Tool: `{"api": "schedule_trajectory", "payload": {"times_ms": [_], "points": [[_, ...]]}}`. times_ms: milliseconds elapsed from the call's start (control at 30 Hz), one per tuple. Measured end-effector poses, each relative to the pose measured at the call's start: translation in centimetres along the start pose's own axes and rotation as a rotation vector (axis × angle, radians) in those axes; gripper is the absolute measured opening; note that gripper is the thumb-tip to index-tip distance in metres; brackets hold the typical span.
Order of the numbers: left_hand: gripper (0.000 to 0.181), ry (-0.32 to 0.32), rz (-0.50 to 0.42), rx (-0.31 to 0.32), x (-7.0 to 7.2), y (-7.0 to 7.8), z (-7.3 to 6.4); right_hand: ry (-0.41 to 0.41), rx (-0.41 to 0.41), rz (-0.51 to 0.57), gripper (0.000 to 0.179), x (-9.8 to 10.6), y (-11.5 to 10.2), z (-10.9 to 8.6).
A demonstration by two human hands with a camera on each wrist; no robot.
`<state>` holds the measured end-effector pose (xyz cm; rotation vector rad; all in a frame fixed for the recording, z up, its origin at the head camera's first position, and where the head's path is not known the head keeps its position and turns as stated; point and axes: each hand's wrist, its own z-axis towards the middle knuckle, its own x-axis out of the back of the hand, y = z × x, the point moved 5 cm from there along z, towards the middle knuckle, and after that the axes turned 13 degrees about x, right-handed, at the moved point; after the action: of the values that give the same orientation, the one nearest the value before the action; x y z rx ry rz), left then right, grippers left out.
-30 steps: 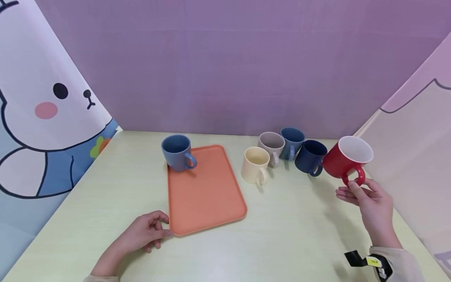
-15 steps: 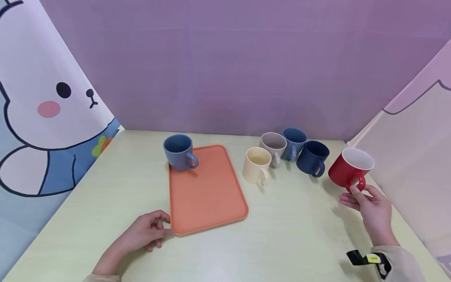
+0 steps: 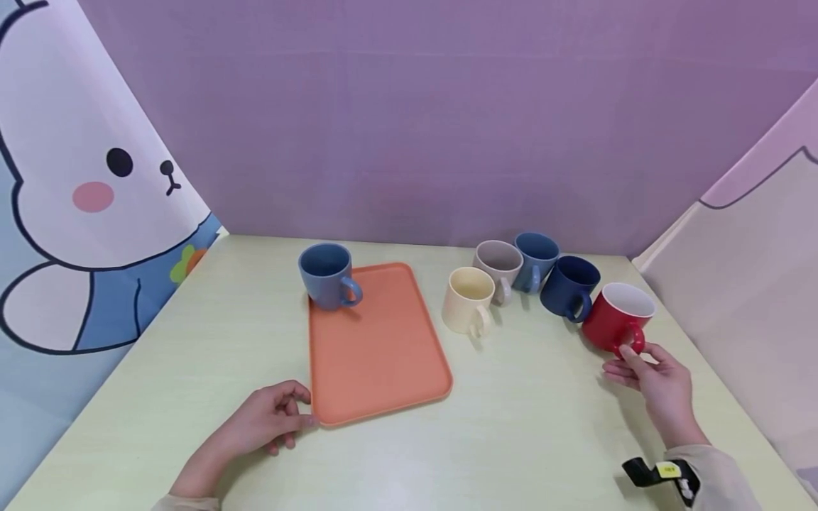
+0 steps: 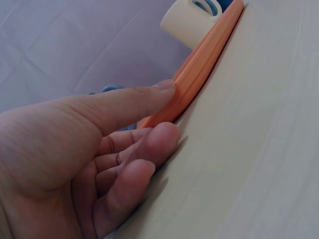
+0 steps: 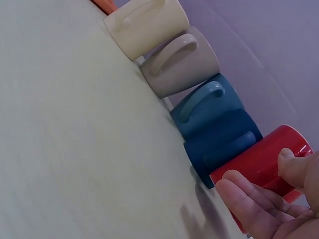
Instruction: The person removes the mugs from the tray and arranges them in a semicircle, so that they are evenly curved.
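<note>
In the head view my right hand [image 3: 661,383] pinches the handle of a red mug [image 3: 603,321] with a white inside. In the right wrist view the thumb lies against this mug [image 5: 264,162], fingers beneath it. It appears low over the table, beside a dark navy mug [image 3: 565,284]; whether its base touches the table I cannot tell. At the near left corner of an orange tray [image 3: 377,355], my left hand [image 3: 265,419] rests with relaxed fingers, the thumb touching the rim [image 4: 187,84]. A blue mug [image 3: 324,277] stands on the tray's far left corner.
Left of the navy mug, a second blue mug [image 3: 535,259], a greyish mug [image 3: 497,262] and a cream mug [image 3: 465,301] stand close together, handles facing me. A purple backdrop [image 3: 409,128] rises behind the table [image 3: 498,440], with printed panels at both sides.
My right hand has lowered the red mug towards the table and, in the last half second, brought it left to the navy mug. The left hand keeps its place at the tray corner.
</note>
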<state>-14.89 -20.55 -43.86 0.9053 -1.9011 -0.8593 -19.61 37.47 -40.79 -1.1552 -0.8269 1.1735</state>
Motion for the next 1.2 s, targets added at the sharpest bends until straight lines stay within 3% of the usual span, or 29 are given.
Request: {"api": "schedule_trajectory", "payload": {"times_ms": [400, 733, 1200], "points": [[0.039, 0.001, 0.002, 0.004, 0.0, 0.1, 0.0, 0.005, -0.105, -0.044, 0.004, -0.1, 0.9, -0.4], [0.037, 0.005, 0.007, -0.003, 0.0, 0.1, 0.0, -0.126, -0.098, -0.169, 0.005, -1.0, 1.6, -0.3], [0.038, 0.004, 0.007, -0.005, 0.1, 0.0, 0.1, -0.198, -0.102, -0.333, 0.037, -2.2, 1.6, 0.6]]}}
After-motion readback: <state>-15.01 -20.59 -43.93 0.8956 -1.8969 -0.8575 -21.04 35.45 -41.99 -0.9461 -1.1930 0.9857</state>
